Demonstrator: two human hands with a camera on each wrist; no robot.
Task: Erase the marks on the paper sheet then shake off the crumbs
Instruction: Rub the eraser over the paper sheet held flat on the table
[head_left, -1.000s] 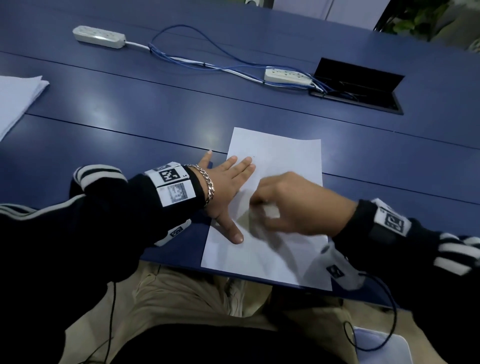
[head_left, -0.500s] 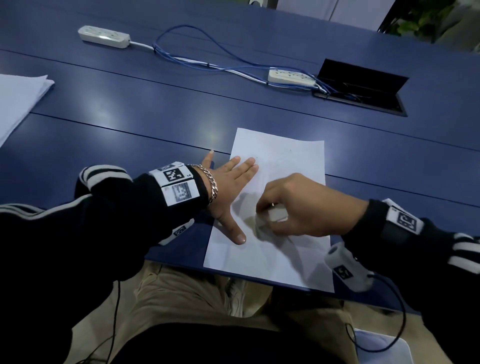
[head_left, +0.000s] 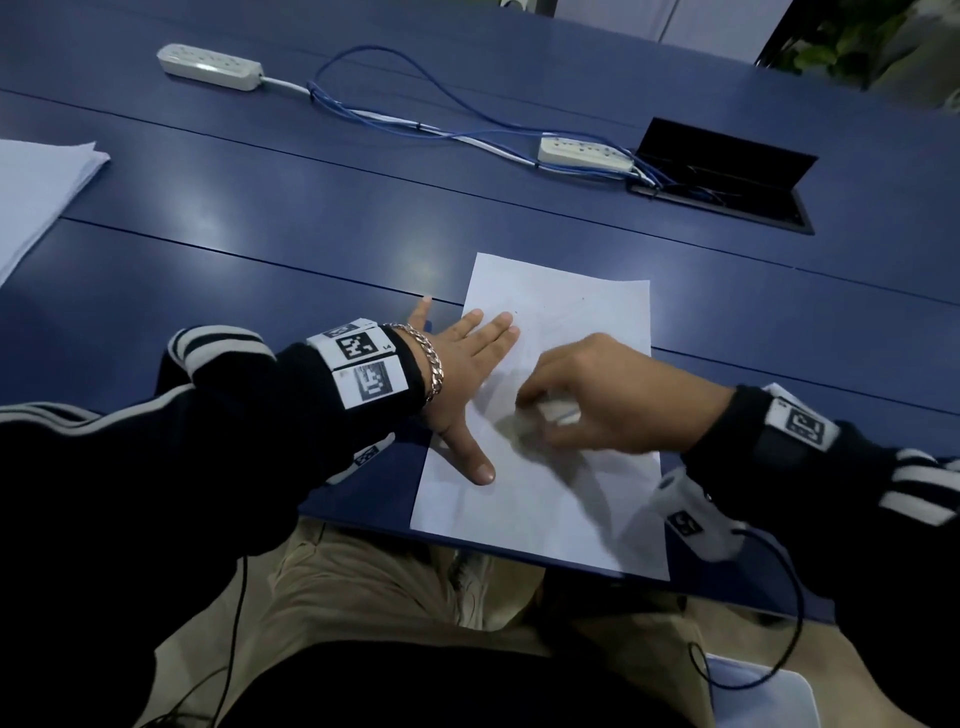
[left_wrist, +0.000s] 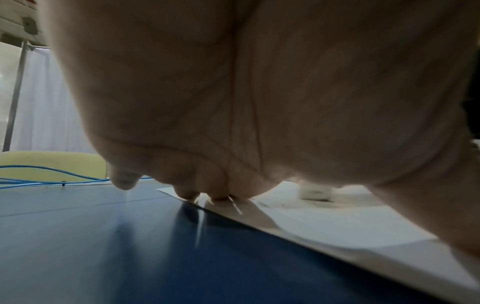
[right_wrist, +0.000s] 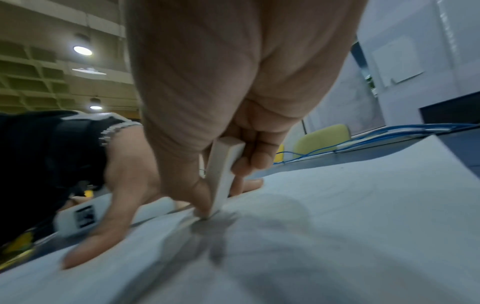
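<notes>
A white paper sheet (head_left: 571, 322) lies on the blue table (head_left: 260, 218), its near end over the table's front edge. My left hand (head_left: 467, 374) lies flat on the sheet's left side with straight, spread fingers, pressing it down. My right hand (head_left: 597, 400) pinches a white eraser (head_left: 558, 410) between thumb and fingers and holds its lower end on the middle of the sheet. In the right wrist view the eraser (right_wrist: 224, 174) stands nearly upright on the paper (right_wrist: 363, 205). Faint pencil marks show on the sheet's far half. In the left wrist view my palm (left_wrist: 259, 102) covers the paper's edge (left_wrist: 324, 226).
Two white power strips (head_left: 208, 65) (head_left: 584, 153) joined by blue cables (head_left: 415, 119) lie at the back. An open black cable box (head_left: 727, 171) sits at the back right. A stack of white paper (head_left: 36, 192) lies at the far left.
My right hand has shifted the eraser slightly back and forth on the middle of the sheet. The left hand stays pressed on the same spot.
</notes>
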